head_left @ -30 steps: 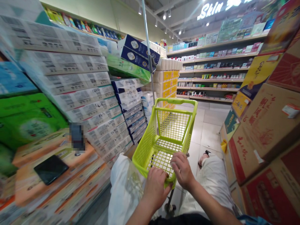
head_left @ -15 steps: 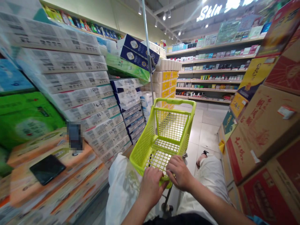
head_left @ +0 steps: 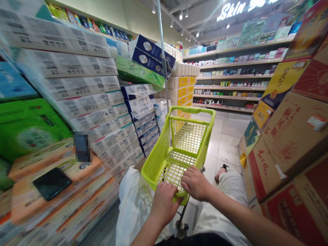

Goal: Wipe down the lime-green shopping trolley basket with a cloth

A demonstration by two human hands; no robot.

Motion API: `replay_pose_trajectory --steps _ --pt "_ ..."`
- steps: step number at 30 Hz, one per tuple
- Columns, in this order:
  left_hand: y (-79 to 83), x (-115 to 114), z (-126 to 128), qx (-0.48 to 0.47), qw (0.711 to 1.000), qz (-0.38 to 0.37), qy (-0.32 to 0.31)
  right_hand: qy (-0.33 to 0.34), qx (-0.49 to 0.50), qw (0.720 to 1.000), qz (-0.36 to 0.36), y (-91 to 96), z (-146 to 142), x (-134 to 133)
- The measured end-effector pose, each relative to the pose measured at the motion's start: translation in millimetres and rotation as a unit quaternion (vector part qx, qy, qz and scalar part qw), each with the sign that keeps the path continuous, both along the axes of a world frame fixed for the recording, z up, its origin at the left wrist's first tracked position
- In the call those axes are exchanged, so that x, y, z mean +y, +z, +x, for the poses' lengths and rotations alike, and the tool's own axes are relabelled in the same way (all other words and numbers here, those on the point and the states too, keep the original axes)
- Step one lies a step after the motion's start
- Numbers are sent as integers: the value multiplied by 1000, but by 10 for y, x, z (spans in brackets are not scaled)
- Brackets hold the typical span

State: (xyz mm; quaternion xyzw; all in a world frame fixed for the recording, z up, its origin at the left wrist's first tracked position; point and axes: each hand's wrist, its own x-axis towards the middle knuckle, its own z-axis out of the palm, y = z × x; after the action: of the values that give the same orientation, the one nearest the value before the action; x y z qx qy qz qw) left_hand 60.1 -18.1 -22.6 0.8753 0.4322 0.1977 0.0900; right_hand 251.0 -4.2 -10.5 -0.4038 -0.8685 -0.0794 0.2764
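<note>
A lime-green plastic shopping basket cart (head_left: 155,163) stands directly before me, its meshed inside holding nothing I can see. My left hand (head_left: 165,200) is closed over the cart's near rim, fingers curled inward and thumb underneath. Just to its right, my right hand (head_left: 195,183) is also wrapped over the near rim, at its right corner. Both palms are hidden from view. Below the basket, a caster wheel (head_left: 181,228) shows between my white-trousered legs (head_left: 232,189).
Stacked tissue packs (head_left: 102,102) rise on my left. A black tablet-like device (head_left: 52,183) lies on orange packs (head_left: 25,196). Cardboard cartons (head_left: 294,136) line the right side. Ahead, tiled floor (head_left: 219,136) leads to shelves of small products (head_left: 230,87). A metal pole (head_left: 161,37) stands behind the cart.
The view has shifted very slightly. Both hands stay on the near rim, and the cart keeps nearly the same place.
</note>
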Motion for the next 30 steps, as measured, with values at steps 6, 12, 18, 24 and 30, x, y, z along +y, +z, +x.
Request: replay_pose_trajectory --steps 6,12,18,24,30 --pt "-9 1 -10 15 1000 -4 4 50 -40 998 7 -3 57 3" --pt "7 6 18 13 1000 -22 13 -63 -19 998 5 86 257 199" --pt "8 32 -9 28 1000 -12 2 36 -30 999 -12 -44 -104 -130" --pt "-15 33 3 18 999 -24 11 -5 -18 1000 8 60 261 182" --pt "-22 40 -16 16 1000 -23 8 -8 17 1000 10 -38 17 21"
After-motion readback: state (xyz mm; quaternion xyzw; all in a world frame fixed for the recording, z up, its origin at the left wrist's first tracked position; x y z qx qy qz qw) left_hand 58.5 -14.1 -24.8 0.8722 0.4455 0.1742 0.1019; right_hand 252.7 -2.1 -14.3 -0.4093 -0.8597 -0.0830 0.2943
